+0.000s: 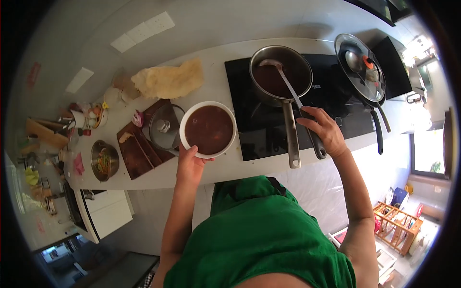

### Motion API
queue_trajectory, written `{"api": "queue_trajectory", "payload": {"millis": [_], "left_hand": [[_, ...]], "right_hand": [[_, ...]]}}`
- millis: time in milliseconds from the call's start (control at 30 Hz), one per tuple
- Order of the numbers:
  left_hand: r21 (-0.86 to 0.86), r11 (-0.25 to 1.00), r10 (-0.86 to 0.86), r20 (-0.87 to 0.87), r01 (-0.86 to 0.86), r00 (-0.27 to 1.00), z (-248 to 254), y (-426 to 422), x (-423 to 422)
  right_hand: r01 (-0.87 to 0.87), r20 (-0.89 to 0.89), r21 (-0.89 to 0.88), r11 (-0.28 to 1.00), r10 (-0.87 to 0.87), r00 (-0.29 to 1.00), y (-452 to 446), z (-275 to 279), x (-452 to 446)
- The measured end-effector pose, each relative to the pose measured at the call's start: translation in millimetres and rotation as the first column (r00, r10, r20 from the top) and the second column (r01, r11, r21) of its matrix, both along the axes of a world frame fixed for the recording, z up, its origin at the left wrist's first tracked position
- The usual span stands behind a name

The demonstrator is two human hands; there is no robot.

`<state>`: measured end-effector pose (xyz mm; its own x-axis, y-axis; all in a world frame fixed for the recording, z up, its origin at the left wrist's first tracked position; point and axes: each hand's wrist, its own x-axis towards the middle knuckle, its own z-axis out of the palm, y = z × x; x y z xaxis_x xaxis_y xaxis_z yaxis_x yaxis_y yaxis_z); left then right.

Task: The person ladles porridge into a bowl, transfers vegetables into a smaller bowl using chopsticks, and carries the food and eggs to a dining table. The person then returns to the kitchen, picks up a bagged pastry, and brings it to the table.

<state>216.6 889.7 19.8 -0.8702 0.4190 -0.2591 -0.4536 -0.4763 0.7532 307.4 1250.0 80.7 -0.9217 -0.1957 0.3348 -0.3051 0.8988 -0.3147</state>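
Observation:
My left hand [190, 164] grips the rim and side of a white bowl [183, 126], thumb on top. Reddish-brown soup [209, 129] fills much of the bowl. With my right hand [324, 128] I hold a ladle [292, 89] by its dark handle. The ladle's head rests in a steel saucepan [256, 86], which contains more of the brown liquid. That saucepan stands on a black cooktop [261, 139], its long handle pointing toward me, just left of my right hand.
A glass lid [162, 126] and brown cutting boards [136, 151] lie left of the bowl. Further left is a metal bowl of shredded vegetables [104, 161]. A tan sheet [169, 80] lies behind. At the right, a lidded frying pan [362, 72] has its handle toward me.

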Motion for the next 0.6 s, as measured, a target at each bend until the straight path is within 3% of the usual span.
{"api": "queue_trajectory", "payload": {"millis": [333,600], "left_hand": [[0.035,0.992,0.120,0.019,-0.121,0.993,1.4,-47.2,23.6],[0.048,0.986,0.156,0.022,-0.157,0.988,1.5,-89.2,20.4]], "right_hand": [[-0.019,0.045,-0.013,1.000,0.020,0.999,-1.1,-2.2,3.0],[0.155,0.079,-0.018,0.988,-0.153,0.985,3.6,-1.6,7.8]]}}
